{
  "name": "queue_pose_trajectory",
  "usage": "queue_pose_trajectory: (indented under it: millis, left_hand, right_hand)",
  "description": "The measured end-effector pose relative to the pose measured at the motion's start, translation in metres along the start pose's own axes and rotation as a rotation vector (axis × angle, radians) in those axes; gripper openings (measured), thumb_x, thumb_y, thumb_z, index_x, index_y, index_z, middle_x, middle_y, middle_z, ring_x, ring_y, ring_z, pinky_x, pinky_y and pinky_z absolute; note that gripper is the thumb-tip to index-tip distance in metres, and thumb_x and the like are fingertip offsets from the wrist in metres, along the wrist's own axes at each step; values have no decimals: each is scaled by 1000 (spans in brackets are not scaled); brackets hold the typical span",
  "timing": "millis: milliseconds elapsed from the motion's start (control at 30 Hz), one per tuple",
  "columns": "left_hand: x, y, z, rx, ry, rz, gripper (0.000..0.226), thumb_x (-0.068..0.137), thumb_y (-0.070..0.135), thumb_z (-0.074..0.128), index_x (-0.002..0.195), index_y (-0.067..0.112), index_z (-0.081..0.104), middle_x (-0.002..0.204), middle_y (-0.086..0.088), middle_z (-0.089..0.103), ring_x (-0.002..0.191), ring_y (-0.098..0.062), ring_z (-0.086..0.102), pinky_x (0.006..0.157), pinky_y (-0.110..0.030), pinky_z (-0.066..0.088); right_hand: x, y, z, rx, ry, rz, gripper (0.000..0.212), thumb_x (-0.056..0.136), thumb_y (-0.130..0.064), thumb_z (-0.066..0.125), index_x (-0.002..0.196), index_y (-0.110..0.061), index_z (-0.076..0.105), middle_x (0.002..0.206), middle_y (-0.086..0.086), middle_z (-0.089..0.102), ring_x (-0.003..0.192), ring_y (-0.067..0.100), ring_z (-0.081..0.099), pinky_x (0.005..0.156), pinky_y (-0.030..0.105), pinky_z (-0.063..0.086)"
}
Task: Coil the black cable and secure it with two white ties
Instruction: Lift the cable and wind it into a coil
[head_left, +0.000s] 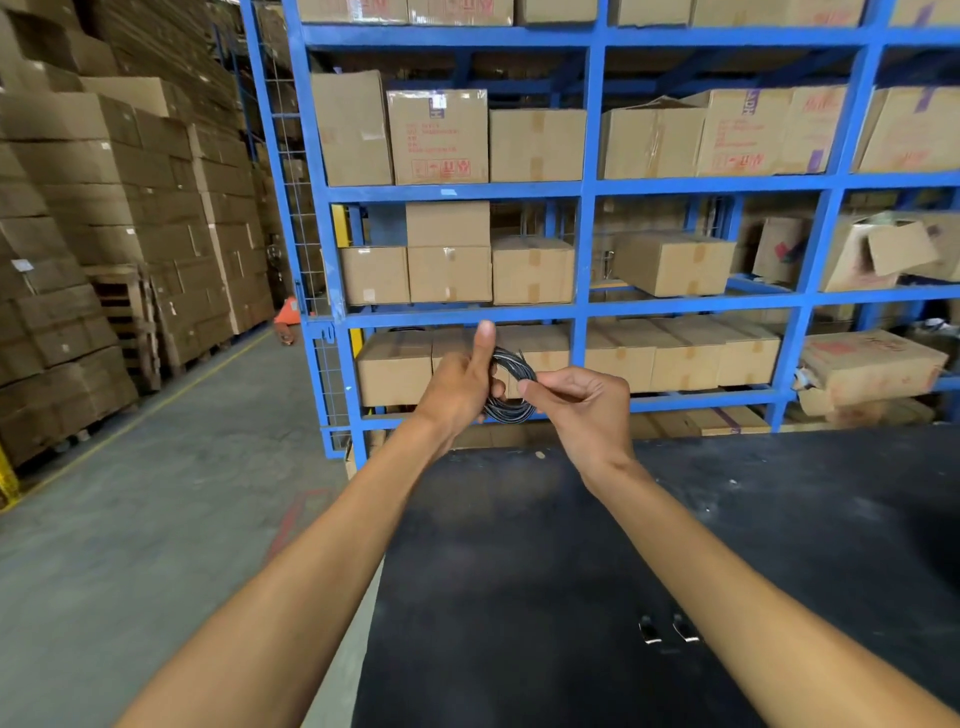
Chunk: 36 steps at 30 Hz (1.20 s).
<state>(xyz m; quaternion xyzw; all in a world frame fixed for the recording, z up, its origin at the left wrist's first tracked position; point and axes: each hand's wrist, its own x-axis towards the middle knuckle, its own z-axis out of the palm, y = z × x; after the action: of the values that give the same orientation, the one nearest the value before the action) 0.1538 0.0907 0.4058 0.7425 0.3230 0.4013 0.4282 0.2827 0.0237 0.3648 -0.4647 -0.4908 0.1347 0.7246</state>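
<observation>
A: Starting from the left, what is the left hand (460, 382) doing?

B: It is closed around the left side of the black cable (511, 387), thumb sticking straight up, and it holds the coil in the air in front of the blue rack (587, 249), above the far edge of the dark table (519, 545).

A: So the cable is already wound?

B: It looks so. Several turns sit together as a small ring between the two hands, with no loose tail visible.

A: And the right hand (584, 402)?

B: Its fingers are curled, and thumb and forefinger pinch at the right rim of the coil. A pale glint shows on the upper turns, but whether that is a white tie or only a highlight is too small to tell.

A: Which step, then?

B: Probably the securing one: coiling seems finished, and tying is either starting or under way.

A: What does the next move need?

B: The left grip must keep the turns bunched while the right wraps and twists a tie snugly around them.
</observation>
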Motion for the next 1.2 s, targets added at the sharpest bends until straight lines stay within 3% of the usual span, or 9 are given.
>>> queue_pose_trajectory:
  millis: [167,267,333,433,533,667,833,967,1200]
  left_hand:
    - [10,-8,24,119,-10,86,53,93,62,33,97,10,43,73,-6,53,63,-18,47,60,-35,43]
    - [15,-16,31,147,-102,213,33,97,52,37,112,22,40,83,-17,50,62,-24,45,54,-33,45]
    - [18,-23,38,156,-184,238,21,99,46,38,112,30,44,86,-20,49,58,-25,49,51,-28,47]
    - [19,-32,55,162,-196,268,14,101,38,40,104,27,47,75,-4,44,53,-16,48,50,-26,49]
    - [21,-39,72,171,-151,284,12,102,36,40,101,26,45,71,1,43,49,-10,43,49,-25,48]
    - [26,-57,97,184,-157,275,13,101,37,42,96,24,44,74,-20,50,48,-22,44,45,-23,42]
    - [35,-90,127,97,-164,192,10,101,30,43,92,25,43,79,-8,48,56,-24,42,46,-31,42]
    - [42,-119,152,76,-166,118,11,101,31,43,91,28,44,79,-4,44,59,-18,41,46,-24,43]
    - [52,-195,192,42,-160,-53,9,100,29,42,91,26,42,80,-1,43,56,-16,40,41,-24,39]
  right_hand:
    - [15,12,-25,-50,-59,22,26,74,-7,84,65,-30,77,70,-9,77,64,3,71,63,16,55]
    - [24,16,-46,-99,-144,29,29,75,-9,84,65,-35,78,71,-11,78,65,1,72,63,14,53]
    - [30,21,-63,-152,-204,44,21,75,-12,84,68,-30,79,73,-10,78,68,3,73,65,16,53]
    - [37,28,-84,-211,-294,74,6,75,-12,84,78,-15,80,75,-6,79,71,3,72,70,20,52]
    - [41,36,-96,-209,-316,101,12,76,-10,84,87,-6,80,79,-1,79,73,5,73,68,18,53]
    - [42,55,-114,-236,-343,166,12,75,-12,84,79,-21,79,75,-9,78,74,3,74,66,12,54]
    - [40,87,-129,-232,-353,247,16,77,-12,83,76,-26,77,69,-14,77,72,-1,73,65,10,52]
    - [38,118,-146,-217,-360,308,8,79,-17,82,80,-23,77,67,-11,75,62,0,68,62,14,53]
    - [23,228,-186,-257,-344,633,9,93,-16,65,98,-13,72,86,6,75,61,12,63,54,19,48]
